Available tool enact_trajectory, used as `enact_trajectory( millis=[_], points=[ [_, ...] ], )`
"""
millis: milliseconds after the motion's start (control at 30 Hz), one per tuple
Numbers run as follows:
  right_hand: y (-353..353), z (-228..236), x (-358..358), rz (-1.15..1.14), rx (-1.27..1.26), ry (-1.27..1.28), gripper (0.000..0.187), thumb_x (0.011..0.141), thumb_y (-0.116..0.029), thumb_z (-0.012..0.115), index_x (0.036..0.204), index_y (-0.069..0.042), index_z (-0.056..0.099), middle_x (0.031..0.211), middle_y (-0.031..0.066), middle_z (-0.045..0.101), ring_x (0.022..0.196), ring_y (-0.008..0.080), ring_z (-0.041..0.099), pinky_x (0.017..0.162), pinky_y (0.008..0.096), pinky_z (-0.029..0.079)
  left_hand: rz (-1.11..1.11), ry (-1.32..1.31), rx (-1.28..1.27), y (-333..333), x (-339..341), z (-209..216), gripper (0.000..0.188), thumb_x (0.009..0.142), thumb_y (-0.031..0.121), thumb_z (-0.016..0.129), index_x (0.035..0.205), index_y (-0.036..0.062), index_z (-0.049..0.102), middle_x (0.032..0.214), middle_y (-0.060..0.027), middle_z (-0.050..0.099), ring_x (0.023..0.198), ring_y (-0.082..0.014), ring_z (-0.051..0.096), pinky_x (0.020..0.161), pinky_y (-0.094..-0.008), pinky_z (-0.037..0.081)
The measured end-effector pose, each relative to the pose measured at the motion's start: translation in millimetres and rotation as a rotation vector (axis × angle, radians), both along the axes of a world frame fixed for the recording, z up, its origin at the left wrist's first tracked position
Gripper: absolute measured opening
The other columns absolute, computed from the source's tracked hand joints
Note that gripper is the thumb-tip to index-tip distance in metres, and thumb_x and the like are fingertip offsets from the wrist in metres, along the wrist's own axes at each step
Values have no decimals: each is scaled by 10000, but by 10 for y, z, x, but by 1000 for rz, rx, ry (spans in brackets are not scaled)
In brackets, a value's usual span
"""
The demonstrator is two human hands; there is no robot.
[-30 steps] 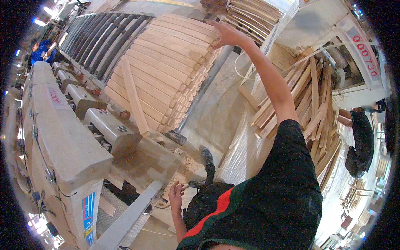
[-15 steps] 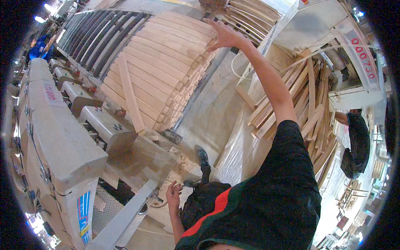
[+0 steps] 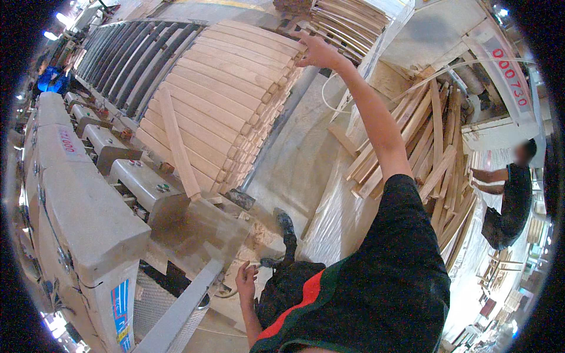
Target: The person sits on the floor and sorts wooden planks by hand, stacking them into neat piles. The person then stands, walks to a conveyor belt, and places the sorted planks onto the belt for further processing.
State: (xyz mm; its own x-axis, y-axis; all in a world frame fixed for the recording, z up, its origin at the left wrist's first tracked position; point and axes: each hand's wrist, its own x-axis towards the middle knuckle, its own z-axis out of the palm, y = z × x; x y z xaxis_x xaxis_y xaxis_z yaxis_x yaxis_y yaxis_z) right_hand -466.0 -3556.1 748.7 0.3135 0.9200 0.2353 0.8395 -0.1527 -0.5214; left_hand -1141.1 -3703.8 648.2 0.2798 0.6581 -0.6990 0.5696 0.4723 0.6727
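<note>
A layered stack of pale wooden planks (image 3: 218,88) lies ahead of me, its ends facing right. My right hand (image 3: 318,53) reaches to the far right corner, thumb and fingers curved around plank ends; the exact contact is partly hidden. One loose plank (image 3: 176,141) rests slantwise across the top, its near end beside the machine. My left hand (image 3: 246,281) hangs low near my leg, fingers loosely bent and partly apart, with nothing visible in it.
A long grey machine (image 3: 82,194) with metal housings runs along the left. Black rollers (image 3: 141,65) extend beyond the stack. Loose wood strips (image 3: 432,135) are heaped at the right, beside a white machine (image 3: 447,29). A person (image 3: 512,194) stands far right; a blue-clad person (image 3: 52,79) is far left.
My right hand's fingers have drawn closer together at the plank ends. My left hand stays low. The person at the right has come further into view, and the view has shifted slightly.
</note>
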Motion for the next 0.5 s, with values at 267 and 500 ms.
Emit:
enact_trajectory(
  millis=[267,500],
  points=[
    [-3,-40,98,11,155,123,779,588,-246,801,1271,-93,458,1035,152,637,952,292,614,823,389,481,-9,16,39,3,32,21,351,908,195,537,1218,30,519,984,-124,649,834,-174,632,702,-285,500],
    [-199,148,-86,-54,171,128,705,618,-109,774,1247,-121,456,1053,120,607,924,207,583,815,329,468,1,23,59,-7,22,35,336,893,173,563,1198,34,536,928,-95,650,807,-146,613,696,-276,488]
  ],
)
